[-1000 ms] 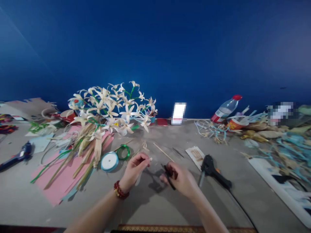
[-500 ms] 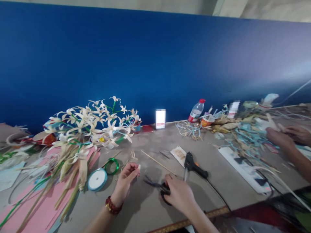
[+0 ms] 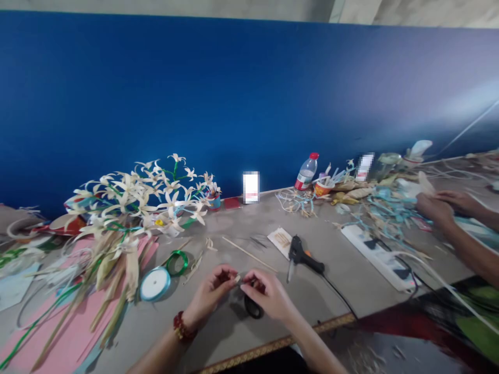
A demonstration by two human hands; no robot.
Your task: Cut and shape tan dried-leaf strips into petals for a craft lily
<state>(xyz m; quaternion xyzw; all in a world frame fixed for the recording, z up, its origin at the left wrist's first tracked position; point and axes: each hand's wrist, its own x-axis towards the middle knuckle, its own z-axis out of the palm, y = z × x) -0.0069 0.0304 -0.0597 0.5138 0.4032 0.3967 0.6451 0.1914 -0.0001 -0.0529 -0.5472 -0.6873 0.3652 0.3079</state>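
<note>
My left hand [image 3: 212,291], with a dark red bead bracelet at its wrist, pinches a small pale piece [image 3: 237,279] between thumb and fingertips. Close beside it my right hand [image 3: 267,293] has its thumb and fingers pressed together. Its tips nearly meet the left fingertips, and what they pinch is too small to make out. Under the right hand are the black scissors [image 3: 254,308], mostly hidden; one handle loop shows on the table. A black glue gun [image 3: 306,257] rests to the right. Left of my hands lie a white-and-blue ribbon spool [image 3: 155,284] and a green tape roll [image 3: 177,263].
Husk-like white flowers [image 3: 146,192] on green stems stand at the left over pink sheets [image 3: 74,332]. A thin stick [image 3: 249,253], a bottle [image 3: 306,171] and a power strip [image 3: 378,257] are farther off. Another person's hands [image 3: 440,205] work at the right.
My right hand has come off the scissors and moved left to my left hand's fingertips. The scissors stay in about the same place. The view has shifted slightly.
</note>
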